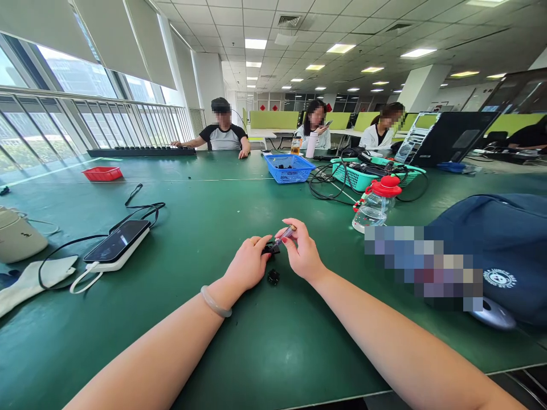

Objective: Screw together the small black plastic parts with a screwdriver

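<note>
Near the middle of the green table, my left hand is closed on a small black part, with its fingertips at the part's edges. My right hand pinches a small screwdriver-like tool, held at a slant. The tool's lower end meets the black part between my hands. Just below, a second small black piece lies on the table, touched by neither hand. Fine details of both black pieces are too small to tell.
To the right stand a red-capped bottle and a dark blue backpack. Farther back are a blue basket, a green basket with cables and a red tray. A phone lies left. Several people sit beyond.
</note>
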`<action>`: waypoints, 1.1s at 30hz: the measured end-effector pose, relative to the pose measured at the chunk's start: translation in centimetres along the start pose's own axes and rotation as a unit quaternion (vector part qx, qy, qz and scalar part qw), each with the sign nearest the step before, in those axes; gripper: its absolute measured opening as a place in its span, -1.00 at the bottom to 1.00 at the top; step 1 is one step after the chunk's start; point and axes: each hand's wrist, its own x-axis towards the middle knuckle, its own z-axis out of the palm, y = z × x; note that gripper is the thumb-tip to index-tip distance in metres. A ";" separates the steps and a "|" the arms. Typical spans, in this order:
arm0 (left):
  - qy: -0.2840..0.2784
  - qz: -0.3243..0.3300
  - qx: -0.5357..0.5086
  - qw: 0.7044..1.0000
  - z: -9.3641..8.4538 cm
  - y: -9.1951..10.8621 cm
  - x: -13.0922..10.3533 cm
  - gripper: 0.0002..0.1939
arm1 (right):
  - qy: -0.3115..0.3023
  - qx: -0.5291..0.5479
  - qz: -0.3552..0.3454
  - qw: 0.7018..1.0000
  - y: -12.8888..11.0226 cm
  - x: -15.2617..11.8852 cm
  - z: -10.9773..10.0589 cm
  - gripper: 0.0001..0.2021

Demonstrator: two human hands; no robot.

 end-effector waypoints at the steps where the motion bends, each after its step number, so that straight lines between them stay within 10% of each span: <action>1: 0.014 0.001 0.005 1.000 0.0 0.0 0.0 -0.51 | 0.032 0.013 -0.004 0.999 0.0 0.0 -0.1 -0.69; 6: 0.036 -0.067 0.090 0.993 -0.2 -0.7 0.0 -0.41 | 0.181 0.062 -0.014 0.981 0.2 0.4 -0.3 -0.70; 12: -0.047 -0.106 0.153 0.982 -0.4 -1.8 -0.1 -0.43 | 0.152 0.058 0.025 0.986 0.8 0.4 -0.1 -0.70; 33: -0.068 -0.057 0.049 0.995 0.6 0.6 -0.6 -0.69 | 0.100 0.019 0.047 0.994 1.0 0.3 0.0 -0.67</action>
